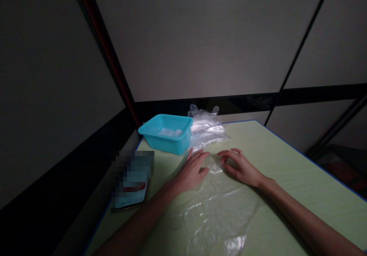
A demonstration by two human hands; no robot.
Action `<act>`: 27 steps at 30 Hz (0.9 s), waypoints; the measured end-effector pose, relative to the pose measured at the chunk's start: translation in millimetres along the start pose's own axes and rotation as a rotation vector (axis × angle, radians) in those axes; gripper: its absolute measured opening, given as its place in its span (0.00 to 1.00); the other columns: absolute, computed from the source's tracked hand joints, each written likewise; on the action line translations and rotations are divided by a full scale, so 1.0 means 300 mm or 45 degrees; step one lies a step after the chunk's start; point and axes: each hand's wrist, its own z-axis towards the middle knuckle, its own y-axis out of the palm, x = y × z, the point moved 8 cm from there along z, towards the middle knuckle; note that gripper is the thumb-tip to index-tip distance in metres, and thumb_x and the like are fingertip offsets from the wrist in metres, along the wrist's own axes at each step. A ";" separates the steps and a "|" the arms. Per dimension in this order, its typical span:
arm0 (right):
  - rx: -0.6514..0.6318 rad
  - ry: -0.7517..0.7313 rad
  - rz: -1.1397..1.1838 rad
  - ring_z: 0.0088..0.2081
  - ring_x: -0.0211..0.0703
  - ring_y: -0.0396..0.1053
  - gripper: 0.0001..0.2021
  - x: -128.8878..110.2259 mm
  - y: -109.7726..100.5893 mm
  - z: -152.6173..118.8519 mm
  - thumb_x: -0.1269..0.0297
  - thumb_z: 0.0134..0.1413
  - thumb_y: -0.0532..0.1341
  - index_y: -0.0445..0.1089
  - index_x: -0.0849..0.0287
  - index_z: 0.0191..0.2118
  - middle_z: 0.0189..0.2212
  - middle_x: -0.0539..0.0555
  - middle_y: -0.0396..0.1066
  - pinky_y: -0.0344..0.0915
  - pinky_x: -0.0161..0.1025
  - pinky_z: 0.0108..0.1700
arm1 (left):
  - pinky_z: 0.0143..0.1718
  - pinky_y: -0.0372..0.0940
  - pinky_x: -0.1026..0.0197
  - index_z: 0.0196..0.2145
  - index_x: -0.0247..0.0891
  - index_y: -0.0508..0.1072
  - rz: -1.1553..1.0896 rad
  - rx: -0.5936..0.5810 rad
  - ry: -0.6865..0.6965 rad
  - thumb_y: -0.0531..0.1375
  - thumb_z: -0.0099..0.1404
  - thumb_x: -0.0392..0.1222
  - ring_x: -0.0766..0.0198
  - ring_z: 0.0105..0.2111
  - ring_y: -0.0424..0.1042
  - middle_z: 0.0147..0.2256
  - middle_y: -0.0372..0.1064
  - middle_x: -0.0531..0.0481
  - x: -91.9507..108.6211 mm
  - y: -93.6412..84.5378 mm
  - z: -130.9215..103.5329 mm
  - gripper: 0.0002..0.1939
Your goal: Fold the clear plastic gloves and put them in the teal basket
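A clear, crinkled plastic sheet or bag lies spread on the pale green table, running from between my hands toward the near edge. My left hand rests at the upper left part of the plastic, fingers apart and pointing away from me. My right hand is at its upper right, fingers curved with a gap between thumb and fingertips. Neither hand visibly grips anything. Beyond my hands, a pile of clear plastic bags or gloves lies beside a turquoise basin.
Left of my left forearm lies a phone or tablet, partly blurred by pixelation. Inside the basin is something whitish. A grey panelled wall with dark strips stands behind the table, whose edges have blue trim.
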 end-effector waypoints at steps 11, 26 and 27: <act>0.214 -0.002 0.217 0.36 0.43 0.68 0.12 -0.012 -0.062 -0.003 0.66 0.53 0.55 0.61 0.57 0.45 0.33 0.54 0.71 0.62 0.43 0.43 | 0.41 0.64 0.57 0.52 0.31 0.57 -0.670 0.029 -0.370 0.60 0.53 0.31 0.62 0.37 0.69 0.44 0.66 0.40 -0.094 0.032 0.029 0.29; 0.099 0.021 0.241 0.39 0.44 0.68 0.18 -0.012 -0.038 0.001 0.66 0.51 0.57 0.58 0.56 0.49 0.34 0.53 0.72 0.58 0.44 0.47 | 0.57 0.37 0.48 0.33 0.40 0.67 -0.147 0.081 0.010 0.59 0.53 0.32 0.58 0.55 0.53 0.51 0.60 0.48 0.033 0.014 0.021 0.09; 0.103 0.017 0.161 0.40 0.44 0.68 0.19 -0.005 -0.036 -0.001 0.66 0.50 0.57 0.58 0.56 0.49 0.34 0.52 0.72 0.55 0.46 0.49 | 0.57 0.39 0.49 0.32 0.39 0.66 -0.112 0.106 -0.018 0.59 0.53 0.32 0.59 0.51 0.59 0.46 0.64 0.49 0.028 0.009 0.023 0.08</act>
